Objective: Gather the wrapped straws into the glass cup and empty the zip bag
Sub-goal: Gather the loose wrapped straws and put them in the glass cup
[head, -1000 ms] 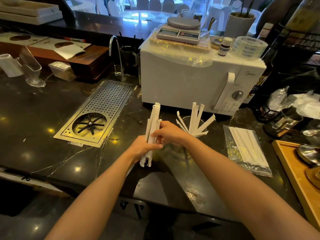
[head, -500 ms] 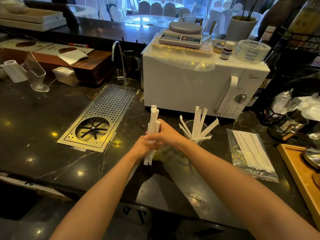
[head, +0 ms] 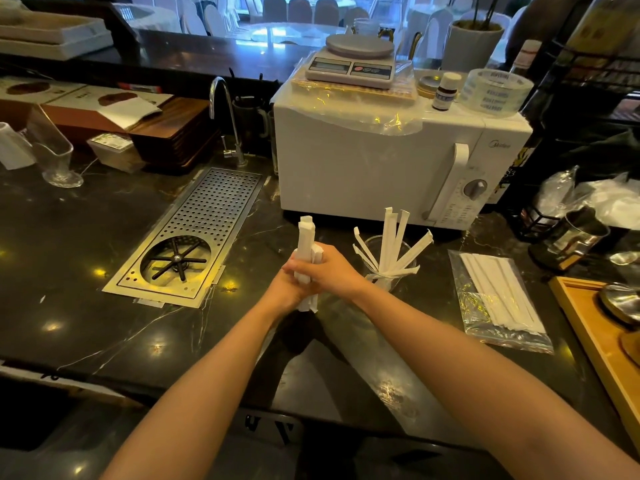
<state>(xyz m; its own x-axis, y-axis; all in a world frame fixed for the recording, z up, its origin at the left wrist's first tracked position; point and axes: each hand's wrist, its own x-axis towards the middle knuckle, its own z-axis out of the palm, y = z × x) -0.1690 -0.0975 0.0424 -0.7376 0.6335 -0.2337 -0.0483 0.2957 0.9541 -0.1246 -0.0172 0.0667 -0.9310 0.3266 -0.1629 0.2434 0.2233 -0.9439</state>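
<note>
A bundle of white paper-wrapped straws (head: 306,237) stands nearly upright over the dark counter, clasped in both hands. My left hand (head: 289,289) grips its lower part and my right hand (head: 332,271) wraps over it from the right. Just to the right stands the glass cup (head: 375,244), with several wrapped straws (head: 393,230) fanned out of it. Farther right the clear zip bag (head: 465,306) lies flat on the counter with several wrapped straws (head: 495,289) still inside it.
A white microwave (head: 363,171) stands right behind the cup. A perforated metal rinser tray (head: 207,216) and a tap (head: 221,109) lie to the left. A wooden tray (head: 588,327) and a metal pot (head: 571,237) sit at the right edge. A glass jug (head: 55,157) stands far left.
Both hands have closed more tightly together around the bundle, which now stands straighter and more squared up. The cup and the bag have not moved.
</note>
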